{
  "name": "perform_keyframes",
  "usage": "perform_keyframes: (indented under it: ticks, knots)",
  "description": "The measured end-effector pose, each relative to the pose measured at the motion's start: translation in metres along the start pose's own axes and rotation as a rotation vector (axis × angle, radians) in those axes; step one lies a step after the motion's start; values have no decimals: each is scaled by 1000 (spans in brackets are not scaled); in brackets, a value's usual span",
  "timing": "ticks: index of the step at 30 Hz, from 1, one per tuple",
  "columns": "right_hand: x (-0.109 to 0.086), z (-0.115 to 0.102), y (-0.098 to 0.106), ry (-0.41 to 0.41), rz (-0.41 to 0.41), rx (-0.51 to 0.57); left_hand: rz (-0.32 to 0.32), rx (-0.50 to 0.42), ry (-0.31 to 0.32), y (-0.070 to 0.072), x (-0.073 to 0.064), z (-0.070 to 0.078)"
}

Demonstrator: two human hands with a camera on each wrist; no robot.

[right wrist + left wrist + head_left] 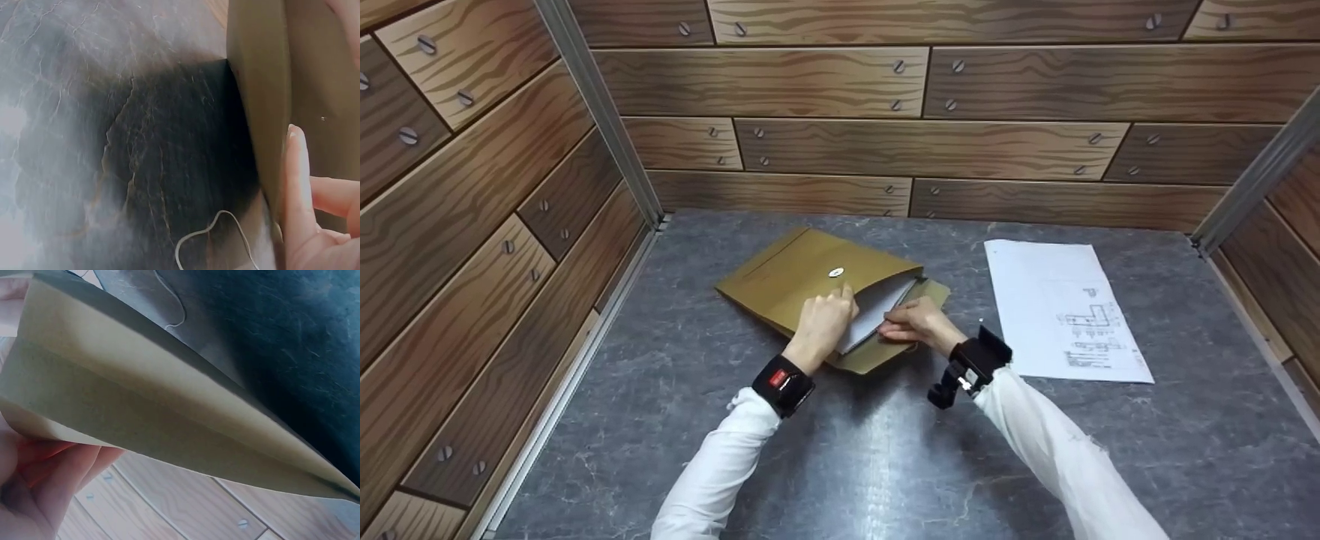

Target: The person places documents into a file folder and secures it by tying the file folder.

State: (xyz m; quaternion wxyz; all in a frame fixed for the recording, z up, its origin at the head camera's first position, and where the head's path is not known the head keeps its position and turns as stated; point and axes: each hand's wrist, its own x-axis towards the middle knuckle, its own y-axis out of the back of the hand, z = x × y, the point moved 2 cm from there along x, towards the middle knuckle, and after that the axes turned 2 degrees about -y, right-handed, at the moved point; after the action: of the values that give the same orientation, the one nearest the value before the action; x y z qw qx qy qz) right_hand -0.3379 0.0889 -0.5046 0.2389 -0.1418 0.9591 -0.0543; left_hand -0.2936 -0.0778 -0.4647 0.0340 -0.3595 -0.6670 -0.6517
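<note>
A brown document envelope (787, 281) with a white button lies at an angle on the table, its mouth spread toward the lower right. White papers (877, 307) show inside. My left hand (825, 322) grips the upper panel at the mouth's edge; in the left wrist view its fingers (67, 467) bend around that edge. At the mouth, my right hand (919, 322) has its fingertips right by the papers' outer edge, over the flap (866, 358). One finger (298, 185) overlaps the envelope's side in the right wrist view; I cannot tell whether this hand pinches anything.
A white sheet with a printed technical drawing (1069, 307) lies flat to the right of the envelope. A thin pale string (208, 230) loops below the envelope. Wood-patterned walls (825, 146) enclose the grey marbled table (660, 450) at the back and sides.
</note>
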Motion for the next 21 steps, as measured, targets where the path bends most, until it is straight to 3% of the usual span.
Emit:
perform_keyframes:
  ticks: [8, 21]
  knots:
    - [-16, -3, 24, 22, 47, -49, 5, -16, 43, -13, -8, -9]
    - [-29, 22, 65, 44, 29, -27, -6, -39, 82, -36, -29, -5]
